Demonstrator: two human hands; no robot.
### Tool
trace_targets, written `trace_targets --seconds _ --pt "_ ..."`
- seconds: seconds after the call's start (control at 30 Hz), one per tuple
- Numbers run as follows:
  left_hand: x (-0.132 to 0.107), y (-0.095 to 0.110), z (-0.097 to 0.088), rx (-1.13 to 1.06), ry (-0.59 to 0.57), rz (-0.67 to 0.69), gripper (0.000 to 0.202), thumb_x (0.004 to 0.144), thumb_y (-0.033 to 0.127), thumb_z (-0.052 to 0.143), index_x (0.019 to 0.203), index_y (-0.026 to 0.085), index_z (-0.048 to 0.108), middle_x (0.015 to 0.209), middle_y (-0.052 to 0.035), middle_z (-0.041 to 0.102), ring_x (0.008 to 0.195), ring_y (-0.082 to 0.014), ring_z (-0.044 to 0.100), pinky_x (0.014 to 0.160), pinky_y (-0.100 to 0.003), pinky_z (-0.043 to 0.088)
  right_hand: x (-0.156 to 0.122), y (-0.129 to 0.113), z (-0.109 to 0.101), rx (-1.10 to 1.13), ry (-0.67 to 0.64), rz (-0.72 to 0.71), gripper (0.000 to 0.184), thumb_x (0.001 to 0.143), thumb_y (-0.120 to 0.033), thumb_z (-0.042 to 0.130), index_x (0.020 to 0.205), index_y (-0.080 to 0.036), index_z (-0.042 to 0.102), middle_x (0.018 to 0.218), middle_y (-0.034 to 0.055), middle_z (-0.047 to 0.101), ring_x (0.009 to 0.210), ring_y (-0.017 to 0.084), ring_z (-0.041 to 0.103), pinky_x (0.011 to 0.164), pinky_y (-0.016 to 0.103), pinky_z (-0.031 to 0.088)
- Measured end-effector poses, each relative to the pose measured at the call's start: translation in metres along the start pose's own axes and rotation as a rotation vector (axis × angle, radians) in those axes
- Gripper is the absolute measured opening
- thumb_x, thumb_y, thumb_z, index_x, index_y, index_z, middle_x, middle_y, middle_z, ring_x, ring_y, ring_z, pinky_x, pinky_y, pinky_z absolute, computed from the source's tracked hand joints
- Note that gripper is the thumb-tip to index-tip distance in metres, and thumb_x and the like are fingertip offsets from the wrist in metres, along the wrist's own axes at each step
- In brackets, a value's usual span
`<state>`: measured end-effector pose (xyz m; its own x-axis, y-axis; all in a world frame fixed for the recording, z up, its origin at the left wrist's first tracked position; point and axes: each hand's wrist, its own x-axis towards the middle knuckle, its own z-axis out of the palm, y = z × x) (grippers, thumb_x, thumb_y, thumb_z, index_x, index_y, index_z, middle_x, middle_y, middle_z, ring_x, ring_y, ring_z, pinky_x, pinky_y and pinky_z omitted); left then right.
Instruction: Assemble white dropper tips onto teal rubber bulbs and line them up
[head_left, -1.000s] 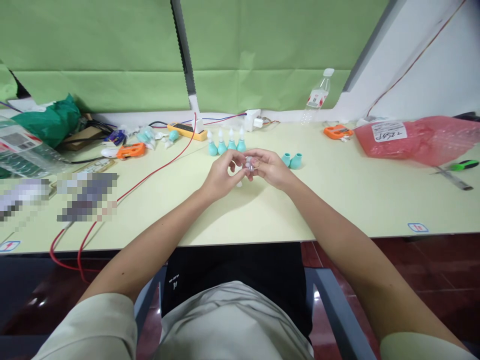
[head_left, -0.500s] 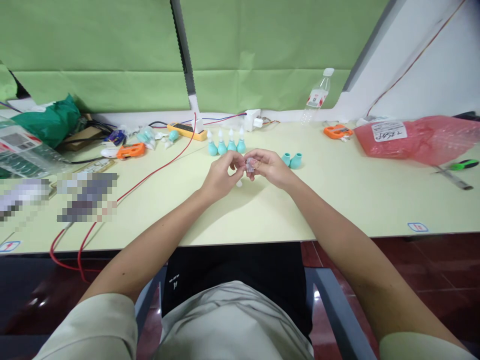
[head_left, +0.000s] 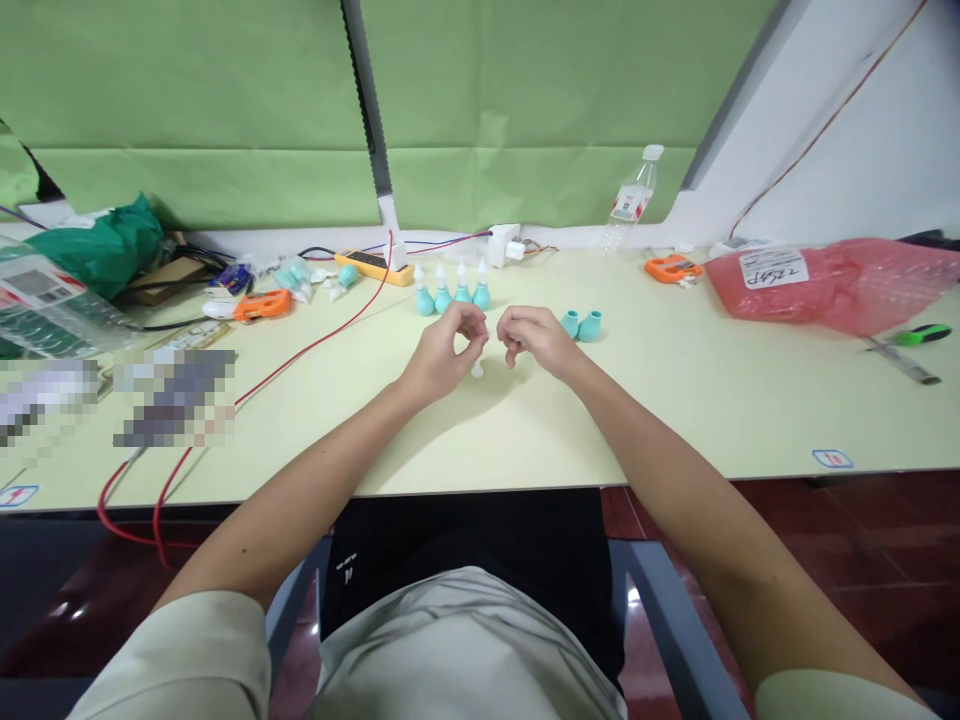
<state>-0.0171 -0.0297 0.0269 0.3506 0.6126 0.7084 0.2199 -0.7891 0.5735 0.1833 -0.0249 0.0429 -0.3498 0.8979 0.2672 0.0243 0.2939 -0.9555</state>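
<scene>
My left hand (head_left: 444, 352) and my right hand (head_left: 534, 340) hover just above the pale yellow table (head_left: 675, 400), a small gap apart. The fingers of both hands are curled in. My left thumb and forefinger are pinched together, and what either hand holds, if anything, is hidden. A tiny white tip (head_left: 477, 371) lies on the table between and just below the hands. Behind them stands a row of several teal bulbs with white nozzles (head_left: 453, 292). Two teal bulbs without nozzles (head_left: 582, 324) lie right of my right hand.
A red wire (head_left: 300, 350) runs across the left of the table, past orange tools (head_left: 261, 304) and a yellow meter (head_left: 375, 264). A green bag (head_left: 97, 245) sits far left. On the right are a pink bag (head_left: 832, 285), a plastic bottle (head_left: 628, 200), another orange tool (head_left: 673, 268) and a screwdriver (head_left: 907, 340).
My hands were joined around a small clear piece; they have now drawn apart and the clear piece no longer shows. The camera tilted slightly.
</scene>
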Motion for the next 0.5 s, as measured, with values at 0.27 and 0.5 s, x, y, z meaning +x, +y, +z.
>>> trace_targets --seconds 0.27,0.5 --pt "-0.002 -0.001 0.002 0.004 -0.076 -0.002 0.012 0.093 0.019 0.061 0.1 0.021 0.051 0.094 -0.0017 0.063 0.083 -0.0122 0.065 0.075 -0.028 0.055 -0.004 0.005 -0.003 -0.325 0.0 -0.112 0.01 0.08 -0.025 0.07 0.089 -0.019 0.07 0.066 -0.0049 0.043 0.054 0.01 0.045 0.051 0.025 0.041" --pt "0.0 -0.01 0.004 -0.21 -0.016 -0.115 0.036 0.087 0.022 0.073 0.108 0.025 0.044 0.093 0.001 0.06 0.085 -0.0117 0.066 0.078 -0.029 0.058 -0.006 -0.003 -0.004 -0.419 0.035 -0.201 0.014 0.08 -0.031 0.073 0.087 -0.019 0.073 0.067 -0.0029 0.044 0.061 0.012 0.042 0.057 0.026 0.037"
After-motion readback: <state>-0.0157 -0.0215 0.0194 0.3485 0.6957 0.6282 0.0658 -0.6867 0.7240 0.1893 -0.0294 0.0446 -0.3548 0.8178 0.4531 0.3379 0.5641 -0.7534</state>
